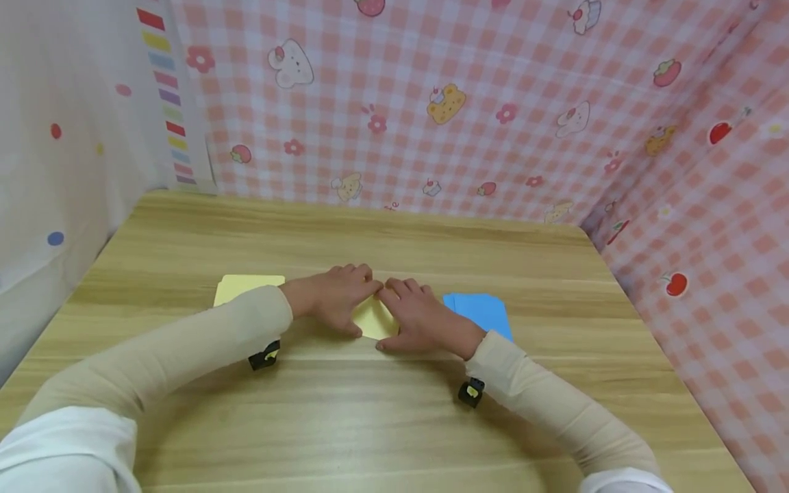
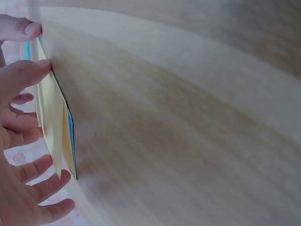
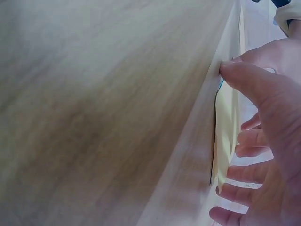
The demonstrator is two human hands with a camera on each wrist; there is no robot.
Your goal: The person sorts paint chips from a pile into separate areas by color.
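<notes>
We judge the yellow paper (image 1: 373, 320) light, bendy and easily creased, and its loose layers may slip over one another, so we would take it by opposite edges and squeeze gently. It lies mid-way across the wooden table (image 1: 382, 424), with a yellow pile (image 1: 246, 284) at nine o'clock and a blue pile (image 1: 479, 311) at three. We see the left hand (image 1: 342, 293) and right hand (image 1: 419, 315) holding it from nine and three, fingers part-curled along the twelve o'clock side, thumbs towards six, the paper filling the gap. Those hands mask its flanks, so we cannot trace the full outline; the left wrist view shows a blue edge (image 2: 72, 134) beneath the yellow, but we cannot count the layers. The left sleeve (image 1: 185, 349) hides the yellow pile's six o'clock part
</notes>
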